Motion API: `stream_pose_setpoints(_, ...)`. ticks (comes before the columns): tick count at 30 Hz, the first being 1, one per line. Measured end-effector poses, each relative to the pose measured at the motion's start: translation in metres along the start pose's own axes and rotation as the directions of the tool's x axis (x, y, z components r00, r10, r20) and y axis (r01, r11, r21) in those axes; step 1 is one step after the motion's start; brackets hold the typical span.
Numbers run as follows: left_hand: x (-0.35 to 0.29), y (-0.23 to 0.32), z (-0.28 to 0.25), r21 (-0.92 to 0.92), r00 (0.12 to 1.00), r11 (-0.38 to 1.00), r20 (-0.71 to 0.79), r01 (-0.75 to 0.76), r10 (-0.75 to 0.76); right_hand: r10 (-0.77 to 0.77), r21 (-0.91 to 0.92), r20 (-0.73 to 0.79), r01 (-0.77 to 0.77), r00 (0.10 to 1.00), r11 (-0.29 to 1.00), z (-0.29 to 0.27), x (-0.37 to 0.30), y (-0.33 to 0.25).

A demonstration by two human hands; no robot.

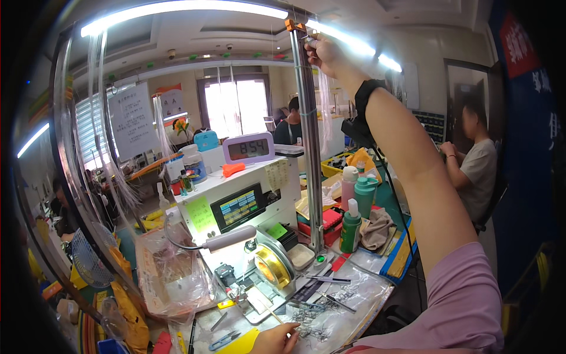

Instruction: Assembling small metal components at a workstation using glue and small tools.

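Nearest is a pink sleeve (451,295); then, from left, the left hand (274,340), half-curled near dark wire bits (308,317), and the right hand (321,54), fingers bent, by the metal post (309,147)'s top. Whether either grips anything, I cannot tell.

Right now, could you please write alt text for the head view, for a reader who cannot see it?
A person's right hand is raised to the top of a metal post, beside an orange fitting. The left hand is low over a cluttered worktable, before a white machine with a gold spool.
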State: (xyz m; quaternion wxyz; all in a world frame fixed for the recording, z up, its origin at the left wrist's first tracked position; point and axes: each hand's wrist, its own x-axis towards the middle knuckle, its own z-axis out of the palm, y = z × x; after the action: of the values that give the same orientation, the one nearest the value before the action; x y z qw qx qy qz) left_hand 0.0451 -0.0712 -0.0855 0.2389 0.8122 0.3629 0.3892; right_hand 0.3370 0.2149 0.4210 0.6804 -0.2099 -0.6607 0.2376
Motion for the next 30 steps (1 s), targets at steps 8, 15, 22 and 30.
stream_pose_setpoints(8, 0.000, 0.022, -0.010, 0.087, 1.000, 0.996, 0.010, -0.022, 0.021, 0.048, -0.001, 0.250, -0.049, 0.967, 0.999, -0.011, -0.009, -0.016)
stream_pose_setpoints(15, -0.002, 0.025, -0.015, 0.096, 0.999, 0.995, 0.027, -0.023, 0.020, 0.025, -0.105, -0.091, -0.034, 0.996, 0.994, 0.001, -0.116, 0.047)
stream_pose_setpoints(22, 0.014, 0.027, -0.020, 0.135, 0.995, 0.989, 0.095, -0.056, 0.043, 0.675, 0.241, -0.177, -0.633, 0.717, 0.736, -0.009, -0.350, 0.159)
stream_pose_setpoints(30, 0.015, 0.027, -0.019, 0.133, 0.992, 0.991, 0.127, 0.004, -0.021, 0.771, 0.547, -0.123, -0.606, 0.625, 0.578, -0.011, -0.408, 0.223)
